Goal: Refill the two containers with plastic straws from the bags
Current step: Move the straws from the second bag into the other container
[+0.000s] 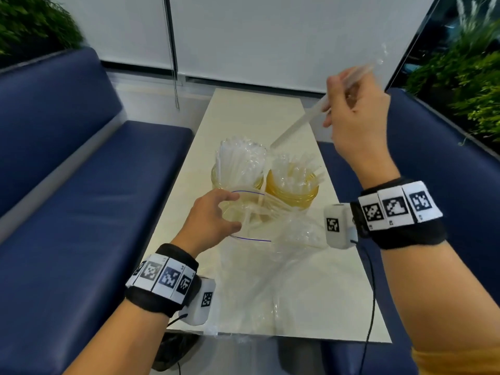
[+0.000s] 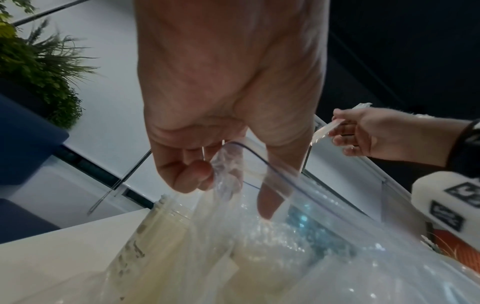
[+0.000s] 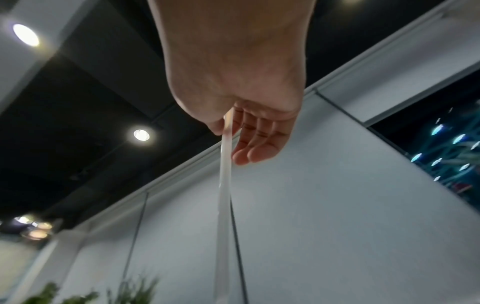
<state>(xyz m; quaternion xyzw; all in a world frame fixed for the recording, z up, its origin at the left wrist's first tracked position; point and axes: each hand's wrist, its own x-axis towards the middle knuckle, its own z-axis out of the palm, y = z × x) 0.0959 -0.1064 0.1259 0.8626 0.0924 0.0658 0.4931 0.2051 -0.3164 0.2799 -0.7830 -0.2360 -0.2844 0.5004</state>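
**Head view: one straw in transit from bag to jar**

Head view shows your right hand [image 1: 357,117] raised above the table [image 1: 319,299], thumb and fingers pinching a single wrapped straw [image 1: 295,127] whose lower tip points toward the two amber containers [image 1: 292,194]. Your left hand [image 1: 213,217] grips the mouth of the clear zip bag [image 1: 270,263], holding it open just in front of the jars. Both jars already stand crowded with straws, so the refill appears well along. Your next move calls for lowering the tip into a gap without knocking the neighbours. How many straws remain in the bag is hard to judge through the creased plastic; the left jar's base is hidden behind it.
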